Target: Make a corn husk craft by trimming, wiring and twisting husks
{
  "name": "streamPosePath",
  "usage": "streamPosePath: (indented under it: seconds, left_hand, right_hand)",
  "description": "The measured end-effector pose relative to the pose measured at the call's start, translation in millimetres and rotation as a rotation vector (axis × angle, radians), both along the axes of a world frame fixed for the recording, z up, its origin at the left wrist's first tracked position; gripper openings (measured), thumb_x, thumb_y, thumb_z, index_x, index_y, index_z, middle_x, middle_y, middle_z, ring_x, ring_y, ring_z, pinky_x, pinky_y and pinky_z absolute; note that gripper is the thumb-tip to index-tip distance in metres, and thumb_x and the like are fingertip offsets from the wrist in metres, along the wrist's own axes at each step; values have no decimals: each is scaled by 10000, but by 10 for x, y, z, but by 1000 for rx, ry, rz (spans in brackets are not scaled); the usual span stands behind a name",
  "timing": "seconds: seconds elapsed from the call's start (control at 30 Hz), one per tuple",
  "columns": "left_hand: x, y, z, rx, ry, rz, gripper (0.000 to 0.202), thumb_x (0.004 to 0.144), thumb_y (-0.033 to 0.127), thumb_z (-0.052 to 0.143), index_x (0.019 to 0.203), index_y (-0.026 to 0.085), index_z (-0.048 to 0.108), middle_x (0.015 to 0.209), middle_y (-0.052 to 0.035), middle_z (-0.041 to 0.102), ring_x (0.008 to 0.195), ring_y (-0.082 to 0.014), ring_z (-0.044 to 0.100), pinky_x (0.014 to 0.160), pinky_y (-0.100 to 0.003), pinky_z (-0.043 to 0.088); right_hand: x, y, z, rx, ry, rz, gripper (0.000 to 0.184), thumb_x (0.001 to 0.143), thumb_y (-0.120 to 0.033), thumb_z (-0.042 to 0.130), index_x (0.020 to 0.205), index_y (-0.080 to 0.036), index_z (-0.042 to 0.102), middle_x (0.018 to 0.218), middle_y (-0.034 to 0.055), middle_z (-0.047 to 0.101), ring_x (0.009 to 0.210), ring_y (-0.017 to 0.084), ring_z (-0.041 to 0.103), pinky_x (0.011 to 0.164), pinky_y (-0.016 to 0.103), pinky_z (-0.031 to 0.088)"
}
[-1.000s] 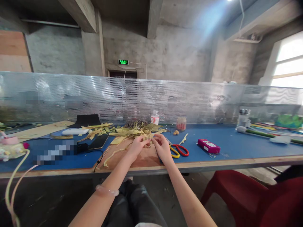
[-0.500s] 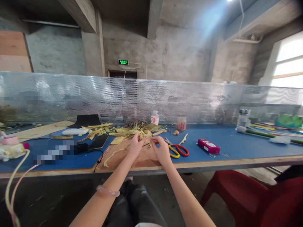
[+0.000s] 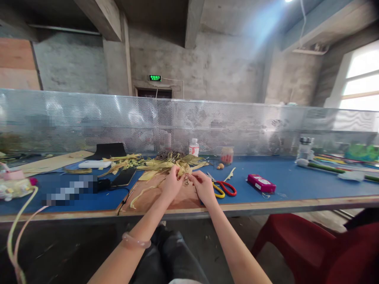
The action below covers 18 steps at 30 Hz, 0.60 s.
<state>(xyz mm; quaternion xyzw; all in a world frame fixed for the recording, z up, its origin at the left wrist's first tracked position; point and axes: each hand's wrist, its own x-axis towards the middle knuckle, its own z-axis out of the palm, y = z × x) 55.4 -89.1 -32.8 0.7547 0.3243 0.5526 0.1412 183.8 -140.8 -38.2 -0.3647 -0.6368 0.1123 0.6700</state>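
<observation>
Between my fingertips is a small bunched piece of pale yellow dried husk (image 3: 185,171), its lower end dark and crumpled. My left hand (image 3: 173,184) pinches it from the left, thumb and fingers closed. From the right, my right hand (image 3: 204,186) has its thumb and fingers pressed together at the lower part; the exact contact is too small to make out. Behind the hands lies a heap of dried husk strips (image 3: 160,164). Under them is a brown board (image 3: 180,201). Scissors (image 3: 225,188) with red and yellow handles rest beside my right hand.
A white bottle (image 3: 194,148) and a jar (image 3: 227,155) stand at the back near a perforated metal screen (image 3: 251,126). A magenta box (image 3: 261,183) lies to the right. At left are a black phone (image 3: 123,177) and cables. A red chair (image 3: 296,240) stands at lower right.
Both hands have shifted slightly; the right fingers have drawn closer together and in towards the husk. The bunched husk has turned a little between the fingertips.
</observation>
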Motion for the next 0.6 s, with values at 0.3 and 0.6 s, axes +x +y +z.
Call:
streamPosePath:
  seconds: [0.3,0.6]
  left_hand:
    - [8,-53,-7,55,97,64,185,797,313,527,914,191,451,818,-22,583,698,-154,563,625,-259,426]
    - [17,-148,-15,122,149,64,213,835,300,491,1014,199,435,951,-57,613,874,-186,602,731,-304,461]
  right_hand:
    - [-5,10,-43,-93,7,65,245,853,-399,462,800,-189,576,656,-7,522,552,119,459,496,223,379]
    - [25,20,-51,-57,-8,72,264,852,-407,471,707,-196,538,671,-10,489,565,110,449,498,219,366]
